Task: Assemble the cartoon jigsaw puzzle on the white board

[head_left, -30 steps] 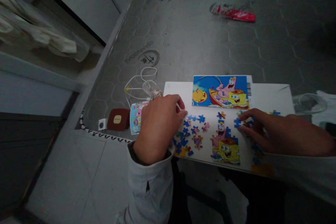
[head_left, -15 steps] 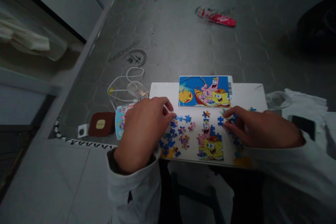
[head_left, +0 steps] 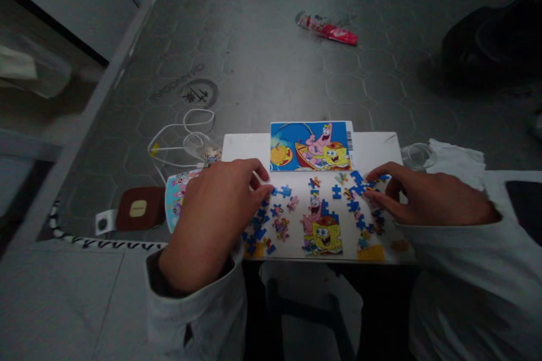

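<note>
A partly joined jigsaw puzzle [head_left: 324, 231] with a yellow sponge character and a pink one lies near the front edge of a white board [head_left: 245, 149]. My left hand [head_left: 224, 197] hovers over the board's left side, thumb and index finger apart beside light-blue puzzle pieces [head_left: 282, 190]; its other fingers are hidden. On the right, my right hand [head_left: 427, 197] has thumb and index spread at a cluster of blue pieces [head_left: 358, 180], nothing visible between them. A single blue piece [head_left: 336, 192] lies left of that cluster. Behind the pieces rests the picture card [head_left: 311, 146].
Left of the board are a colourful printed package [head_left: 174, 197], a brown box [head_left: 139, 208] and a white cable [head_left: 169, 124]. To the right are a clear round container [head_left: 419, 156], white tissue [head_left: 457, 161] and a dark phone-like slab [head_left: 525, 197]. A red wrapper [head_left: 339, 34] lies farther back.
My right hand has drawn to the right across the board, uncovering the single blue piece and others beside it. My left hand stays nearly in place. The whole view has shifted somewhat.
</note>
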Available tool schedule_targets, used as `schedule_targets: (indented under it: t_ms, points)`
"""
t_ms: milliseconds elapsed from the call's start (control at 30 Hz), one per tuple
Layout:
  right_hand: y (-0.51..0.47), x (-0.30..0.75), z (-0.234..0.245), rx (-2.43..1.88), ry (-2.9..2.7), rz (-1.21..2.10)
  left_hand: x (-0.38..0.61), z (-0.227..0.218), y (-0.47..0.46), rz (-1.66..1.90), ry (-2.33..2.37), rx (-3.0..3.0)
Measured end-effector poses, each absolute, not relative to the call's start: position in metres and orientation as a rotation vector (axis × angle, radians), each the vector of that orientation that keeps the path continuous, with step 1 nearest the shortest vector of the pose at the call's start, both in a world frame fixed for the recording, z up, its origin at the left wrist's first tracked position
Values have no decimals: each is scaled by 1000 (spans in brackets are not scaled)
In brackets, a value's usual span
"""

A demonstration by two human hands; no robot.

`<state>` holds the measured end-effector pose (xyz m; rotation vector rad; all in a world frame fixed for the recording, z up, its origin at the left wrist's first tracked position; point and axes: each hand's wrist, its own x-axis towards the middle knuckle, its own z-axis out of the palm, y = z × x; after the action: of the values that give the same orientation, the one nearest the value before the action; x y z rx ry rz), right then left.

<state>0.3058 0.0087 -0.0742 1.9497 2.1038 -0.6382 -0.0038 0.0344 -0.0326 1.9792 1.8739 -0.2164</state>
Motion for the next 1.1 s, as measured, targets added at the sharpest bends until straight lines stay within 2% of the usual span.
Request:
schedule_targets:
  t_ms: [167,367,467,700,867,1100]
  points:
    - [4,309,-68,2033,2089,-651,3,-32,33,-203,1809,2051]
    - [-10,304,-51,2099,2200,-409,10,-34,31,-220,1746,2123]
    - [-8,309,-51,2085,2177,-426,14,-30,32,-199,1746,2161]
    - [1,332,-63,2082,2072,-598,22,-15,29,288,1856,2133]
    - [-2,325,-55,2114,1932,-596,24,-16,32,14,1907,2093]
    - [3,305,-42,2061,1662,-655,22,-21,36,-90,1900,2110]
